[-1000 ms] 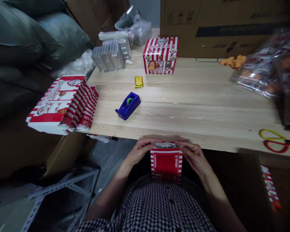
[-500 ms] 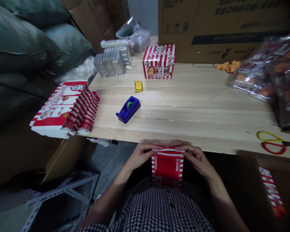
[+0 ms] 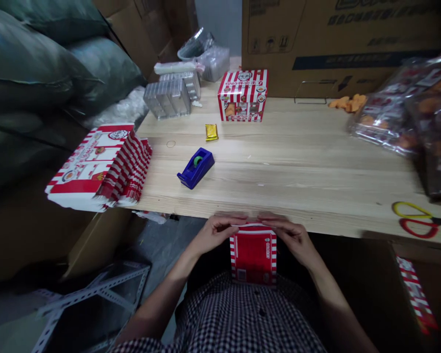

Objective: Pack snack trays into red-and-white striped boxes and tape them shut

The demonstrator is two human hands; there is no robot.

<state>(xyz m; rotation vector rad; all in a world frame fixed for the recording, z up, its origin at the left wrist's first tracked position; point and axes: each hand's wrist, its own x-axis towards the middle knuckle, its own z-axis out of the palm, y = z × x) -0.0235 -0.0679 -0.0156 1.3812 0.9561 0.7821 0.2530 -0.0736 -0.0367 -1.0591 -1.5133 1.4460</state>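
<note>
I hold a small red-and-white striped box (image 3: pixel 253 255) upright against my chequered shirt, just below the front edge of the wooden table (image 3: pixel 297 162). My left hand (image 3: pixel 216 233) grips its top left corner, fingers curled over the upper flap. My right hand (image 3: pixel 292 235) grips the top right corner the same way. The fingertips of both hands meet over the box's top edge, which they cover.
On the table lie a blue tape dispenser (image 3: pixel 196 167), a gold packet (image 3: pixel 211 132), a finished striped box (image 3: pixel 243 95), clear plastic trays (image 3: pixel 171 93) and scissors (image 3: pixel 415 220) at right. A stack of flat striped cartons (image 3: pixel 99 164) sits at left. Bagged goods (image 3: pixel 407 108) lie at right.
The clear plastic seen at the box's top a second ago is now covered; my fingers have closed over the top flap. The box sits slightly lower in view.
</note>
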